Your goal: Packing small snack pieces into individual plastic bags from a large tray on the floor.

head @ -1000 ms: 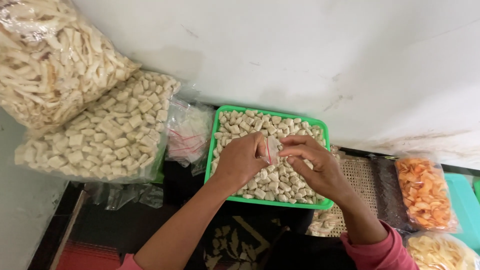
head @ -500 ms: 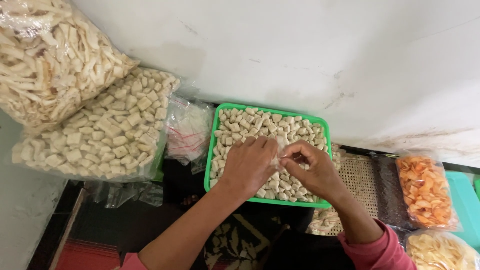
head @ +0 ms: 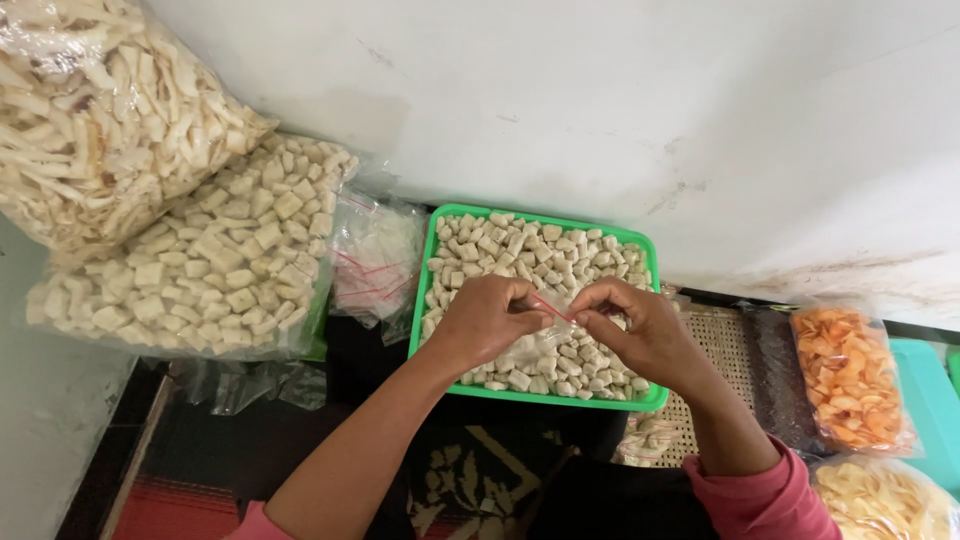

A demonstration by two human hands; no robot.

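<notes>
A pale plastered wall with scuffs and a damp-looking stain fills the top of the head view, and below it the floor is dark, with a patterned mat under the person's arms. Against the wall sits a green tray heaped with small pale cracker pieces. Over the tray the left hand and the right hand meet, both pinched on a small clear plastic bag of the same pale pieces; a thin red strip runs between the fingertips at the bag's mouth. Each hand is closed in a fingertip grip on the bag's top, and the bag hangs just above the tray's contents. Compared with a second ago the hands have drawn closer together and sunk slightly toward the tray, and the red strip now shows taut between them, which suggests the bag's mouth is being pressed shut. To the left lean two big clear sacks, one of pale strips and one of square pieces, with a heap of empty bags beside the tray. At the right lie a woven mat and a bag of orange chips
</notes>
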